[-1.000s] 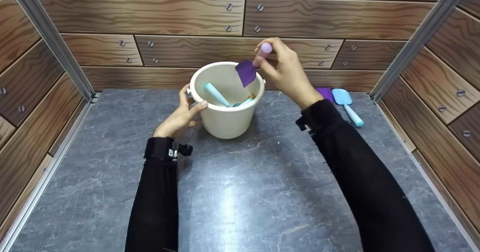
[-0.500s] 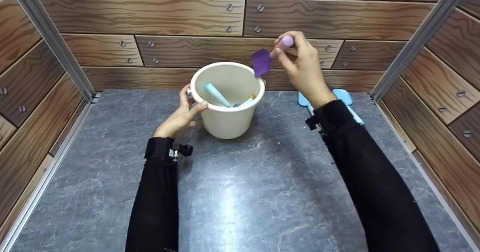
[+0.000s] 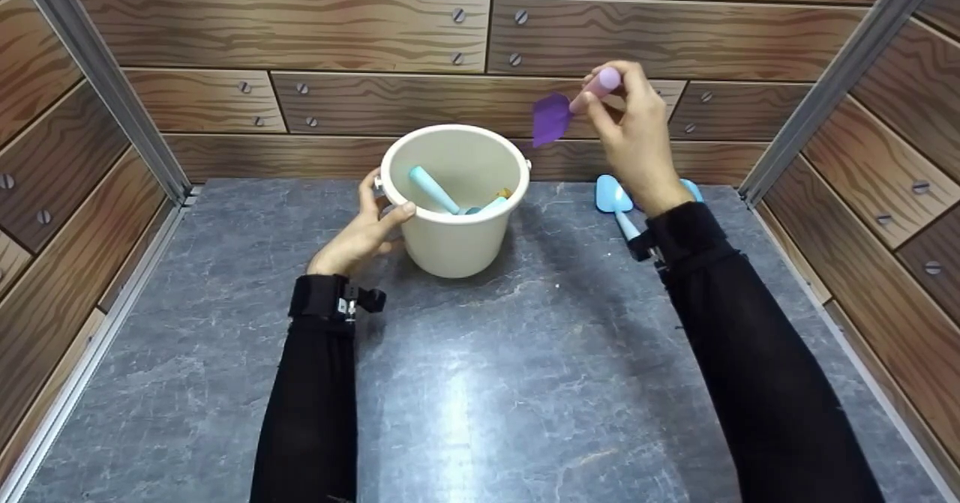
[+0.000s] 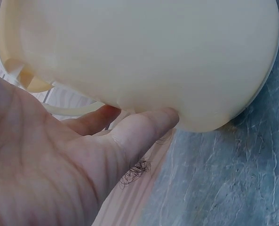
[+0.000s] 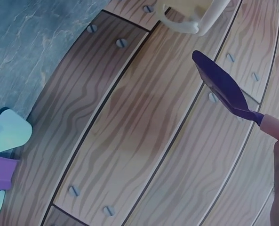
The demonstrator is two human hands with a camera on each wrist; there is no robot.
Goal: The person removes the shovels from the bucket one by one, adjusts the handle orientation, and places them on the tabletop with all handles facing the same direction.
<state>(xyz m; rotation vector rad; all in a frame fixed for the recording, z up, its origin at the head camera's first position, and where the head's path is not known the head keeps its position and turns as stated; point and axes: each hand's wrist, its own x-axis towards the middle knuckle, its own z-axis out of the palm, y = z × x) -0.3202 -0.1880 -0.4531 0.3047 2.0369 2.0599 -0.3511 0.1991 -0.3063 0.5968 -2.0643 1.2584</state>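
Observation:
My left hand (image 3: 356, 233) grips the cream bucket (image 3: 454, 252) at its left side, thumb at the rim. Fingertips press its wall in the left wrist view. Inside the bucket a light-blue handle (image 3: 433, 190) leans up, beside another light-blue piece and a bit of orange. My right hand (image 3: 637, 128) pinches the pink handle of a toy shovel (image 3: 552, 119) with a purple blade. It hangs in the air right of the bucket, above rim height, blade towards the bucket. In the right wrist view the purple blade (image 5: 224, 87) shows side-on, apart from the bucket.
Behind my right wrist lie a light-blue toy shovel (image 3: 613, 196) and a second light-blue one (image 3: 691, 190), partly hidden. The right wrist view shows a purple blade (image 5: 0, 173) between them. Wood-patterned walls (image 3: 375, 31) enclose the grey floor (image 3: 487, 383) at the back and sides.
My right hand has moved right with the purple shovel, from over the bucket's opening to outside its right rim. The left hand and bucket have stayed put.

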